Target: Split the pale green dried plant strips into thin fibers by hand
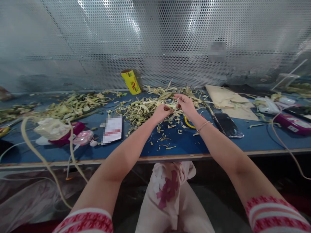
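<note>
Both of my arms reach out over a blue table. My left hand is closed around a thin pale green plant strip. My right hand pinches the other end of the same strip, fingers pressed together, with a thin bracelet on its wrist. Both hands hover just above a heap of pale green peelings and stem scraps in the middle of the table. The part of the strip inside my fists is hidden.
A yellow roll leans against the perforated metal wall. A black phone and brown paper lie right. A second phone, a pink object and a tissue pack lie left. More peelings spread left.
</note>
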